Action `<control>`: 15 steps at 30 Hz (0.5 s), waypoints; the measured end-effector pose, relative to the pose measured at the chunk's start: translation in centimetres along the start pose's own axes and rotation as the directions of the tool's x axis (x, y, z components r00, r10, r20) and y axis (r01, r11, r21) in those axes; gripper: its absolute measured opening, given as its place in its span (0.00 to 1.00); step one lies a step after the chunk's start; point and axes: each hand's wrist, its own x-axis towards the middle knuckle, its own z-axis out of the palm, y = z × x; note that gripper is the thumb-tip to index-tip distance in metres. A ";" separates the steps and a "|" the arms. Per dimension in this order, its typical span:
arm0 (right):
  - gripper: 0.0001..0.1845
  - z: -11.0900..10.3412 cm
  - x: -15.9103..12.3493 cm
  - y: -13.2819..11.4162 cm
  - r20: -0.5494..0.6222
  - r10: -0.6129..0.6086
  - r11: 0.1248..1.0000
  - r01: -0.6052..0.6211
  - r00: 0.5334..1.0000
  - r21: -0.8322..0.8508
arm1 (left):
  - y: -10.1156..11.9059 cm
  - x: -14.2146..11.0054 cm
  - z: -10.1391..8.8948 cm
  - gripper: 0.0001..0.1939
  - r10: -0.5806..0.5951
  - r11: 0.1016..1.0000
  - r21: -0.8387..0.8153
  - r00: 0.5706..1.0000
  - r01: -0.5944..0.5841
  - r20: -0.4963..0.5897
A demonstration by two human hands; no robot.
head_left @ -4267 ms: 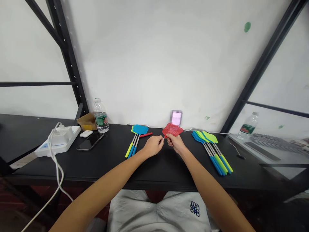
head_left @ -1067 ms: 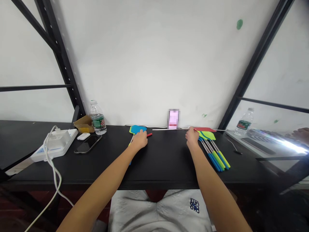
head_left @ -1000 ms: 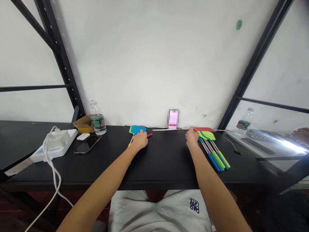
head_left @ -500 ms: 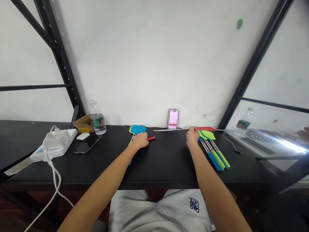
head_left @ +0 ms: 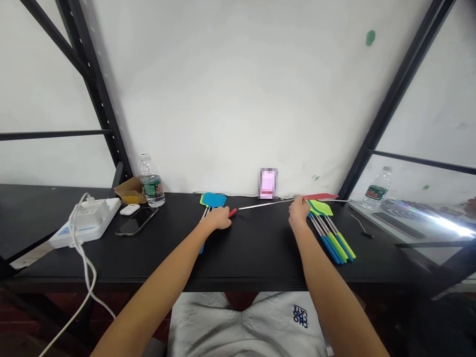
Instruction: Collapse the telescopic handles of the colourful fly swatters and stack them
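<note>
My right hand (head_left: 299,212) is shut on the thin metal shaft of a red plastic fly swatter (head_left: 320,197), just behind its flat red head. The shaft runs left across the desk, and its tip (head_left: 240,208) stops just short of a small red handle grip (head_left: 232,212). That grip sticks out from my left hand (head_left: 218,218), which appears to hold it. My left hand also lies over the handles of a blue and green fly swatter pair (head_left: 213,200). A bundle of green and blue fly swatters (head_left: 330,235) lies beside my right hand.
On the black desk (head_left: 260,258) are a water bottle (head_left: 151,184), a cardboard scrap (head_left: 130,188), a phone (head_left: 136,221), an earbud case (head_left: 130,209) and a power strip (head_left: 85,223) with white cable. A blurred pink upright item (head_left: 268,183) stands against the wall.
The red swatter's shaft has tilted, its tip dropping toward the red grip. My right hand has moved slightly toward me, and my left hand has shifted slightly right with the grip.
</note>
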 end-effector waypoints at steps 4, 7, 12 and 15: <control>0.14 0.0 0.1 0.0 -0.048 0.015 1.000 -0.016 0.999 -0.026 | 0.4 -0.6 -0.7 0.16 0.020 1.000 -0.002 0.999 -0.020 0.038; 0.15 -0.1 0.3 0.1 -0.053 0.005 0.999 -0.007 0.999 -0.053 | 0.8 -1.1 -1.3 0.15 0.030 1.000 0.006 0.998 -0.031 0.063; 0.18 -0.1 0.4 0.2 -0.093 0.009 0.992 -0.021 0.996 -0.127 | 1.0 -1.4 -1.8 0.13 0.037 0.999 0.014 0.994 -0.039 0.099; 0.20 -0.1 0.2 0.0 -0.088 0.012 0.989 -0.025 0.996 -0.148 | 1.0 -1.3 -1.7 0.12 0.043 0.999 0.016 0.995 -0.044 0.091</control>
